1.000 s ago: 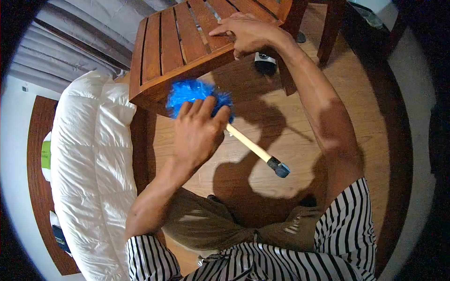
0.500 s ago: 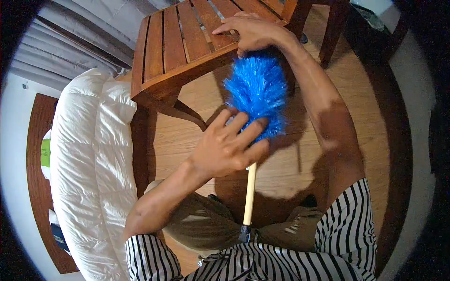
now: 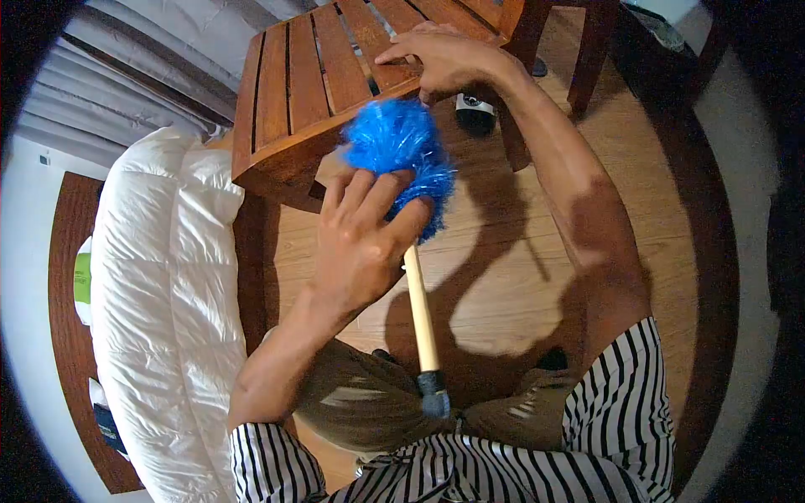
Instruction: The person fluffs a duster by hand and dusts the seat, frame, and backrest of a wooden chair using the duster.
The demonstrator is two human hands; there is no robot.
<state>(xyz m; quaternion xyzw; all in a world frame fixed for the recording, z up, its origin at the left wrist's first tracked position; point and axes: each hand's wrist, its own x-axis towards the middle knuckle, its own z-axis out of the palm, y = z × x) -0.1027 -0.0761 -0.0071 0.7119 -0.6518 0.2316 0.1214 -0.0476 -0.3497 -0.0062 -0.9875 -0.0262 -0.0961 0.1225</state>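
My left hand [image 3: 365,230] is wrapped round the lower part of a blue duster [image 3: 394,134] with shiny bristles. Its pale wooden handle [image 3: 421,314] hangs down toward my lap and ends in a dark grip. The bristles are at the front edge of a slatted wooden seat [image 3: 306,80]. My right hand [image 3: 444,57] rests on the seat's right part, fingers spread and thumb at the front edge, holding nothing.
A bed with a white duvet [image 3: 172,277] stands on the left. Grey curtains [image 3: 159,67] hang behind the seat. A black and white object [image 3: 476,115] lies on the wooden floor [image 3: 503,277] below my right wrist. Dark wooden legs rise at the upper right.
Against half a second ago, my left hand and the duster have moved left and slightly up, with the bristles tilted left. A second ago the handle pointed more to the right. My right hand stays put.
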